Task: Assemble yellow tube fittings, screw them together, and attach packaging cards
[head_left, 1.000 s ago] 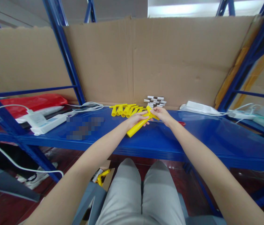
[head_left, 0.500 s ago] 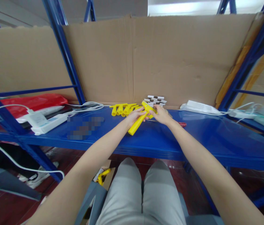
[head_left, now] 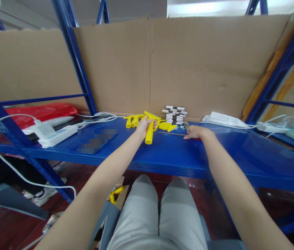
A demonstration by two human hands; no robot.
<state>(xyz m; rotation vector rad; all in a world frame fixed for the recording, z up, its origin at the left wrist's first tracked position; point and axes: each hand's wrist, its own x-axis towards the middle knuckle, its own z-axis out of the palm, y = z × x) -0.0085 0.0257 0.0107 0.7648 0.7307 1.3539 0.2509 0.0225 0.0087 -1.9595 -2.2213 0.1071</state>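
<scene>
Head view: I look down on a glossy blue shelf (head_left: 173,156).
Left hand (head_left: 143,127): fingers wrapped round a smooth yellow tube (head_left: 149,135), its round open end toward the shelf's front edge.
Right hand (head_left: 194,132): over one end of a thin-shafted tool (head_left: 171,133); I cannot tell its grip.
Rear edge: yellow pieces (head_left: 136,121) and white cylinders (head_left: 172,119) crowd before creased cardboard (head_left: 188,69).
Left end: looped cables (head_left: 105,116), boxy power strip (head_left: 58,136).

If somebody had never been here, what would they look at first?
Probably the bright yellow pipe in the left hand, near the middle of the blue shelf. Next, perhaps, the big brown cardboard behind it, then the shiny red plastic at the far left.
</scene>
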